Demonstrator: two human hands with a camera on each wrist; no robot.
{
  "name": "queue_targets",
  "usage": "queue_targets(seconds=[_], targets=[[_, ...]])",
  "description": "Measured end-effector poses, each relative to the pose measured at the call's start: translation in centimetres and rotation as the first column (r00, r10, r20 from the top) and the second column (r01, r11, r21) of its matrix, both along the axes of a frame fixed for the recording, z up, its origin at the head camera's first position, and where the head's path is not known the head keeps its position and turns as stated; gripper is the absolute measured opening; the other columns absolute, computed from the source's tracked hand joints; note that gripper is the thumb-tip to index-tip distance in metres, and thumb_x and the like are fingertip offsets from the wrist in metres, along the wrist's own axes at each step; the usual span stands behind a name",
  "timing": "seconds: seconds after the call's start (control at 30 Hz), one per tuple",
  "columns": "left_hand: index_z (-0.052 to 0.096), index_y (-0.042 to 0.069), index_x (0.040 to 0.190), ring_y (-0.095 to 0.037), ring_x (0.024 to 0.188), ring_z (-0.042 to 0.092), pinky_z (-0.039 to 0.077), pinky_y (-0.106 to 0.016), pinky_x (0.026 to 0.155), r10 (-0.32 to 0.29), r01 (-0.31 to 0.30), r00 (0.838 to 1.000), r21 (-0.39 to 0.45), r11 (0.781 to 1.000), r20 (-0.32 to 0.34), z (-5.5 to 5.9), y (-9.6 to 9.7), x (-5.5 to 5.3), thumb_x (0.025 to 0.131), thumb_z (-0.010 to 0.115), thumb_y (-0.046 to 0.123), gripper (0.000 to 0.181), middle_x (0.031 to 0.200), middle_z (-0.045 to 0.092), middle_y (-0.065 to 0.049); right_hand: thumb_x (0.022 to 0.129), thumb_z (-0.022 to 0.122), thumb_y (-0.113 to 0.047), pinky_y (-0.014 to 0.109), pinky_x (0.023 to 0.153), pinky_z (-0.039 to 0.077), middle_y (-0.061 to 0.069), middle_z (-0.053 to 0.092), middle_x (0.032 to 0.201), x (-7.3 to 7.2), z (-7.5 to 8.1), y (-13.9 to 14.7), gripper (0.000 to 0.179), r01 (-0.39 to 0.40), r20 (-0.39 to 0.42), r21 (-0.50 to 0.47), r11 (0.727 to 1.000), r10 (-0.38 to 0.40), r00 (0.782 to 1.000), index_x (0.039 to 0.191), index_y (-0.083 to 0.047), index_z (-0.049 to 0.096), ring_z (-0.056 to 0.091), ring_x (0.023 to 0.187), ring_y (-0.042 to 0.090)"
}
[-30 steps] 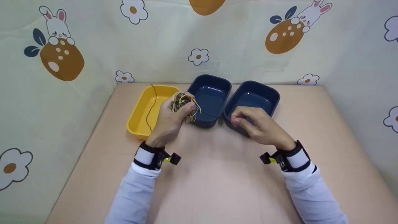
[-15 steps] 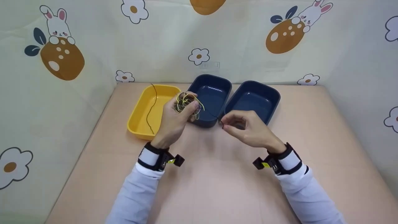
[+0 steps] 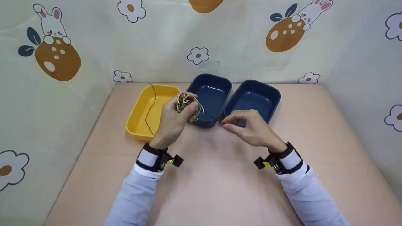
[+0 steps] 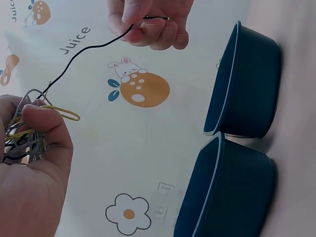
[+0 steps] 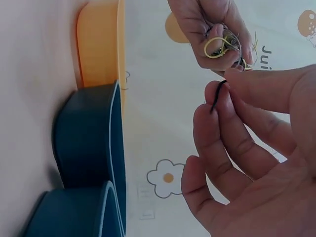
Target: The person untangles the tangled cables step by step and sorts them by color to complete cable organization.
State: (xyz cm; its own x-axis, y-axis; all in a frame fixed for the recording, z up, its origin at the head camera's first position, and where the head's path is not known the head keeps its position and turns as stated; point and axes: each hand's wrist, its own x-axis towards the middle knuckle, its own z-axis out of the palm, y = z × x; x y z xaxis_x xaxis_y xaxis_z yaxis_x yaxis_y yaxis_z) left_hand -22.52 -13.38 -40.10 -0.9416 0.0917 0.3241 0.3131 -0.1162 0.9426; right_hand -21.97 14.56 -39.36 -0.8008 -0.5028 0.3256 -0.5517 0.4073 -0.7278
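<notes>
My left hand (image 3: 172,122) grips a tangled bundle of thin wires (image 3: 186,105), yellow, grey and black, with the thumb pressed over it. From that bundle a black wire (image 4: 74,57) runs across to my right hand (image 3: 251,128). Thumb and index finger of the right hand pinch it near its end, and the short loose tip (image 5: 217,96) lies across the fingers in the right wrist view. Both hands are raised in front of the boxes. A separate dark wire (image 3: 154,103) lies over the yellow box (image 3: 133,127), its far end past the rim.
Two dark blue boxes stand right of the yellow one: a middle box (image 3: 205,124) and a right box (image 3: 276,106). All three sit toward the back of the pink-covered table (image 3: 220,188). A patterned wall covering (image 3: 238,37) rises behind them.
My right hand has moved left toward the bundle, and its fingers have shifted to pinch the black wire, which now runs nearly straight between the hands. The left hand still grips the bundle.
</notes>
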Motion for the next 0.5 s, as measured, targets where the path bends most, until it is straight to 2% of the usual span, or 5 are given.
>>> queue_targets(seconds=[0.17, 0.27, 0.4, 0.5], targets=[[0.074, 0.005, 0.13, -0.015, 0.084, 0.065, 0.059, -0.023, 0.067, 0.0, 0.0, 1.0, -0.046, 0.999, -0.017, -0.1, -0.1, -0.1, 0.108, 0.075, 0.011, 0.023, 0.108, 0.074, -0.006, 0.101, 0.082, -0.003, 0.025, 0.079, 0.057, 0.004, 0.086, 0.101, -0.2, 0.3, 0.6, 0.01, 0.008, -0.109, 0.062, 0.998, -0.001, 0.994, 0.105, -0.01, 0.088, 0.072, 0.089, 0.011], [0.074, 0.006, 0.13, -0.016, 0.084, 0.065, 0.059, -0.022, 0.067, 0.0, -0.001, 1.0, -0.055, 0.998, -0.025, -0.2, -0.3, -0.2, 0.108, 0.074, 0.011, 0.022, 0.109, 0.074, -0.007, 0.101, 0.081, -0.002, 0.026, 0.073, 0.053, 0.003, 0.083, 0.095, -0.3, 0.5, 1.2, 0.01, 0.019, -0.143, 0.064, 0.998, -0.01, 0.99, 0.101, -0.01, 0.087, 0.065, 0.083, 0.01], [0.075, 0.008, 0.128, -0.016, 0.083, 0.065, 0.059, -0.022, 0.067, -0.001, 0.0, 1.0, -0.063, 0.998, -0.017, -0.2, -0.5, -0.3, 0.108, 0.075, 0.012, 0.02, 0.107, 0.074, -0.007, 0.099, 0.081, 0.0, 0.023, 0.068, 0.052, 0.001, 0.08, 0.088, -0.5, 1.0, 2.0, 0.014, 0.037, -0.12, 0.01, 0.999, -0.036, 0.992, 0.096, -0.012, 0.086, 0.063, 0.078, 0.009], [0.075, 0.009, 0.128, -0.015, 0.08, 0.064, 0.058, -0.022, 0.066, 0.007, -0.007, 1.0, -0.057, 0.998, 0.001, -0.1, -0.8, -0.3, 0.108, 0.074, 0.011, 0.019, 0.104, 0.073, -0.007, 0.098, 0.08, 0.003, 0.018, 0.066, 0.05, 0.004, 0.079, 0.087, -0.7, 1.4, 2.7, 0.015, 0.055, -0.109, -0.028, 0.998, -0.058, 0.992, 0.094, -0.011, 0.085, 0.062, 0.075, 0.009]])
